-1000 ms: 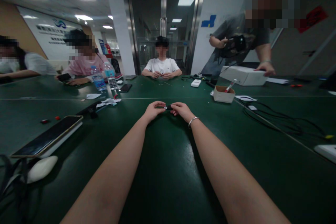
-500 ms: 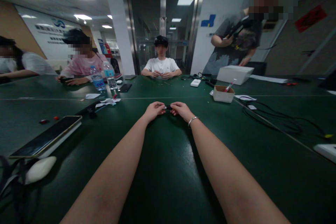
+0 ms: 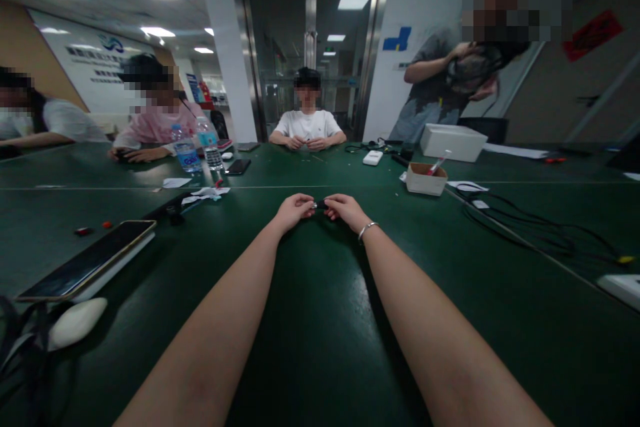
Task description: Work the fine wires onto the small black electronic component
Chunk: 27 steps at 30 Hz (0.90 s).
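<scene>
Left hand and right hand pinch a small black-and-silver object, seemingly joined, short of the green table's far edge.

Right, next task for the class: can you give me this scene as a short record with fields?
Left hand: pinching the shiny end of a small dark object
Right hand: pinching its dark end
Object type: too small to tell
Right wrist: silver bracelet
Surface: green table
Left side: phone
Right side: small open box
Opposite: seated person, white shirt
</scene>
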Tool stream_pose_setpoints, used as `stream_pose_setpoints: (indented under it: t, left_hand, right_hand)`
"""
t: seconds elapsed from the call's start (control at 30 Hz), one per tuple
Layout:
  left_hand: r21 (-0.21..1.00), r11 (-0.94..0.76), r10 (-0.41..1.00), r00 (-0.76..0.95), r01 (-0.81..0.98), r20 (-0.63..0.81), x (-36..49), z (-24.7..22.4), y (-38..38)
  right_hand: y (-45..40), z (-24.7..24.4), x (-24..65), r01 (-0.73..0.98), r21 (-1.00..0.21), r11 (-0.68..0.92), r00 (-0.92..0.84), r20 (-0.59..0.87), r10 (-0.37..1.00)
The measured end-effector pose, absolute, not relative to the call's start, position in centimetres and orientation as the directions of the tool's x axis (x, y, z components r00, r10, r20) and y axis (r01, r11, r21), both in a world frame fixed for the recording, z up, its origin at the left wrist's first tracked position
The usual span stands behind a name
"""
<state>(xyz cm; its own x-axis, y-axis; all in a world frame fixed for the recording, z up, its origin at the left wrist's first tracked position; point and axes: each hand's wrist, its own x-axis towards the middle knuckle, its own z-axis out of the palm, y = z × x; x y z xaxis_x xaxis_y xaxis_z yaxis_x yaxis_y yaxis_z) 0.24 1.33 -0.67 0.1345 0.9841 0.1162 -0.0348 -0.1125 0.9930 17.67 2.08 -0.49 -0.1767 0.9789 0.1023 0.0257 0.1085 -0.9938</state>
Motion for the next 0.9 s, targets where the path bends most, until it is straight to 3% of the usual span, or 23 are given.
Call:
stream_pose_setpoints:
  t: [0.13, 0.33, 0.57, 0.77, 0.9]
  left_hand:
    - [0.984, -0.177, 0.971, 0.163, -0.017, 0.177, 0.01, -0.72, 1.19]
    - [0.994, -0.09, 0.986, 0.133, -0.061, 0.097, 0.16, -0.62, 1.37]
    - [0.986, -0.168, 0.97, 0.177, -0.017, 0.169, -0.07, -0.62, 1.06]
    - [0.996, -0.079, 0.991, 0.108, -0.033, 0.083, 0.42, -0.41, 1.15]
    - [0.991, -0.135, 0.982, 0.132, 0.009, 0.133, 0.33, -0.61, 1.21]
  right_hand:
    - [2.1, -0.51, 17.67, 0.031, -0.994, 0.104, -0.171, 0.097, 0.981]
    - [2.13, -0.56, 17.69, 0.024, -0.994, 0.103, -0.167, 0.097, 0.981]
    - [2.19, -0.65, 17.77, 0.019, -0.994, 0.107, -0.174, 0.102, 0.98]
    - [2.18, -0.59, 17.66, 0.019, -0.995, 0.096, -0.163, 0.092, 0.982]
    - [2.21, -0.54, 17.62, 0.019, -0.995, 0.097, -0.165, 0.092, 0.982]
